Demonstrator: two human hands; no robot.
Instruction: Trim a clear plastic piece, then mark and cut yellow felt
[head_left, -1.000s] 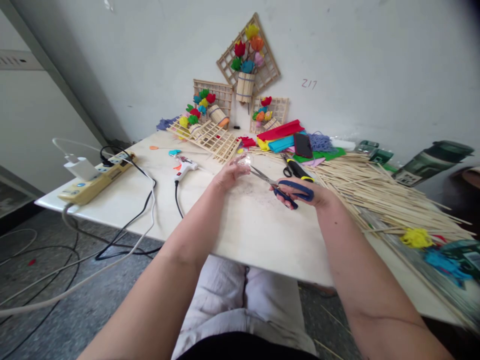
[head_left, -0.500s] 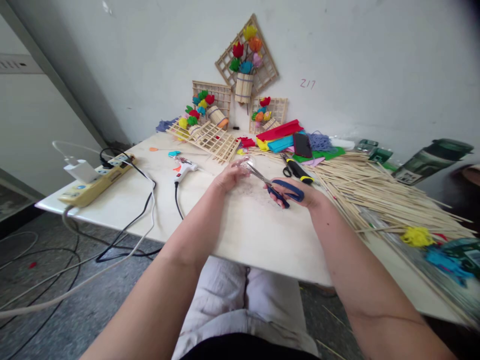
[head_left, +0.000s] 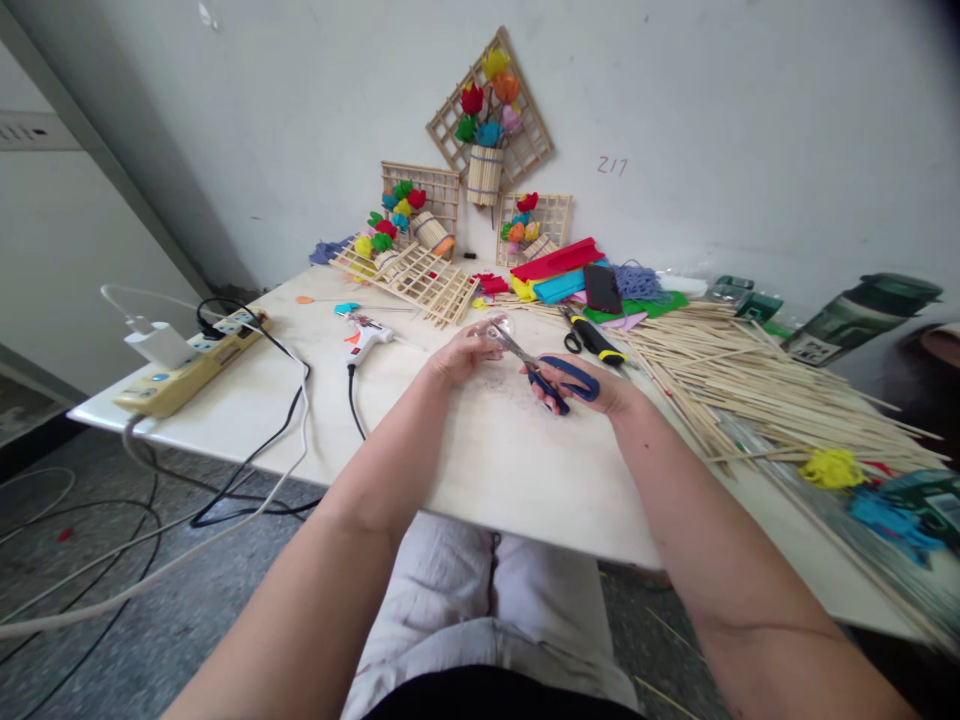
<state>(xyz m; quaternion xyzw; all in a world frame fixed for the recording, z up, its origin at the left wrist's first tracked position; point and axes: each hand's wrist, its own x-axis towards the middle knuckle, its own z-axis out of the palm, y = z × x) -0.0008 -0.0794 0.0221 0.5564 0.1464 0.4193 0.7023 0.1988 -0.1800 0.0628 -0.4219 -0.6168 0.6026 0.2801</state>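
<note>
My right hand is closed around the handles of blue-handled scissors, whose blades point up and left. Between the fingers of my left hand is a small clear plastic piece, see-through and rounded; its exact kind is hard to make out. The scissor blades reach to the plastic, close by my left fingertips. Both hands are just above the white table. A white glue gun lies to the left of my left hand.
Bamboo sticks spread across the right side, beside yellow-black pliers and a phone. A power strip with trailing cables is at left. Stick lattices with paper flowers stand at the back; a dark bottle is far right.
My right hand and the scissors have shifted slightly left, bringing the blades further over the clear plastic. My left hand keeps its hold on the piece. The view has moved slightly.
</note>
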